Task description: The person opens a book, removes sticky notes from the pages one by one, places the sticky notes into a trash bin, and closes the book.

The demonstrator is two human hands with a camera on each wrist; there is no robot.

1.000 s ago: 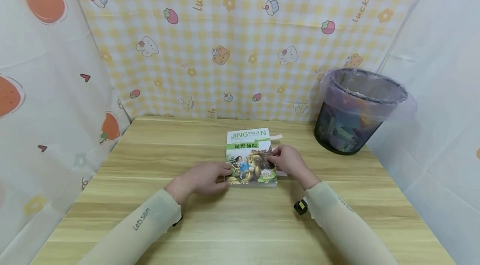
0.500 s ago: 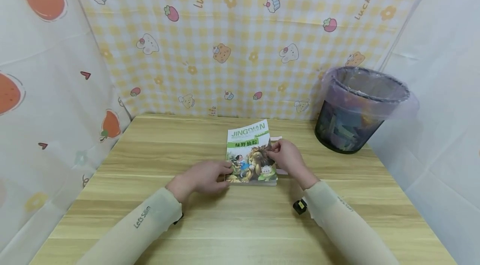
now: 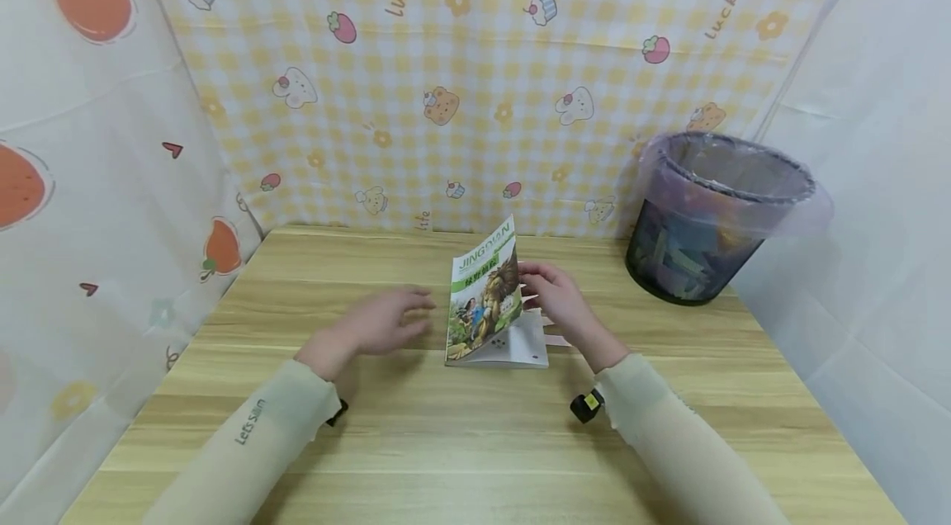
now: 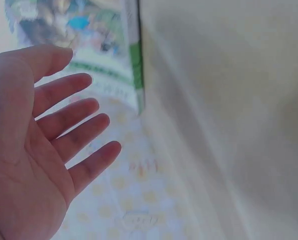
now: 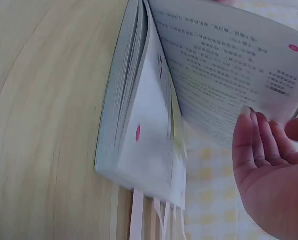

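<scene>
Left hand (image 3: pixel 380 322) loosely spread, right hand (image 3: pixel 559 302) straight-fingered

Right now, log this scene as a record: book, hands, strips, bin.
Book: on the table, open, front cover raised
Left hand: beside the book, apart from it, holding nothing
Right hand: fingers at the raised side's inner page
Strips: several, pale, sticking out of the book's right edge
Bin: table's far right corner, with purple liner
</scene>
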